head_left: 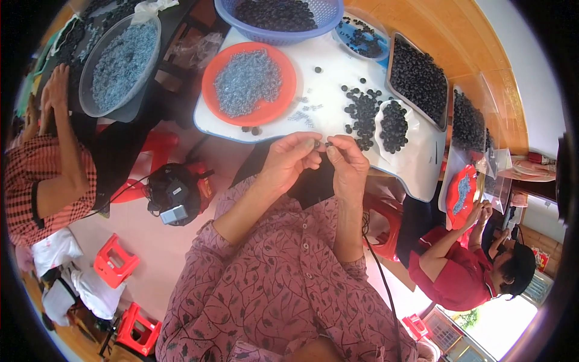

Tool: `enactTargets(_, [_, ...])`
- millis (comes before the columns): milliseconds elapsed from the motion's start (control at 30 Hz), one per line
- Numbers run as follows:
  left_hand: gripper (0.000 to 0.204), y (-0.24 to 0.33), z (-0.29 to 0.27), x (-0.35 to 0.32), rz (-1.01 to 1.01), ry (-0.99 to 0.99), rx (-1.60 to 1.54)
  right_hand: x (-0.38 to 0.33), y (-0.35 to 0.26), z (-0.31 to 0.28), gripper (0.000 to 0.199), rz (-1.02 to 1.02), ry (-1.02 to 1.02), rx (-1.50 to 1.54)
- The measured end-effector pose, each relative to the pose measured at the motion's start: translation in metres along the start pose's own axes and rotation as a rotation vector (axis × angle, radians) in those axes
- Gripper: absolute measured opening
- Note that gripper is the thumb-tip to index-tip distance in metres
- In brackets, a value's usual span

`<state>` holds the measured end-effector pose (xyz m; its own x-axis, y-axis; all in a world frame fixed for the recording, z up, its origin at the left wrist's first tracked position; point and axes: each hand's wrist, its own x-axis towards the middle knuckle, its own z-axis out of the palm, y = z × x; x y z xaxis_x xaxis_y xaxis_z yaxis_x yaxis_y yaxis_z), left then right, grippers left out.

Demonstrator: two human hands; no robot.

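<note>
both hands pinch closed on one small black bead (pixel 318 143), left hand (pixel 291 158) meeting right hand (pixel 346 158); heaps of black beads (pixel 362 113) on the white surface (pixel 329 84) remain unworked.

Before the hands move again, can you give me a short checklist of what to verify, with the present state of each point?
1. Left hand pinches a small black piece: ok.
2. Right hand meets it at the fingertips: ok.
3. Whether the right hand holds a part: cannot tell.
4. Loose black pieces lie close ahead on the white table: ok.
5. Orange plate of grey parts sits on the table: ok.
</note>
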<state>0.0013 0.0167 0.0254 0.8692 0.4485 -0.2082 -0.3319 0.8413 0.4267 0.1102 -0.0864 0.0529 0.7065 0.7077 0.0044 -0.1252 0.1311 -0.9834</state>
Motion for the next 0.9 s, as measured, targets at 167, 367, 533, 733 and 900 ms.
enactTargets(167, [0.024, 0.0012, 0.0014, -0.0009, -0.012, 0.028, 0.015, -0.0014, -0.0011, 0.0040, 0.017, -0.034, 0.064, 0.028])
enactTargets(367, [0.024, 0.0013, -0.0006, -0.0008, -0.003, 0.022, -0.015, -0.0025, -0.0048, 0.0018, 0.017, 0.005, 0.063, 0.010])
enactTargets(533, [0.024, 0.0017, -0.0021, -0.0011, -0.005, 0.013, -0.038, -0.0045, -0.0072, 0.0049, 0.019, -0.131, 0.018, -0.255])
enactTargets(733, [0.024, 0.0010, -0.0024, -0.0021, 0.003, 0.017, -0.053, -0.0050, -0.0096, 0.0097, 0.021, -0.172, -0.001, -0.327])
enactTargets(900, [0.024, 0.0026, 0.0009, -0.0039, 0.004, 0.037, -0.040, -0.0074, -0.0052, 0.0077, 0.025, -0.115, 0.047, -0.236])
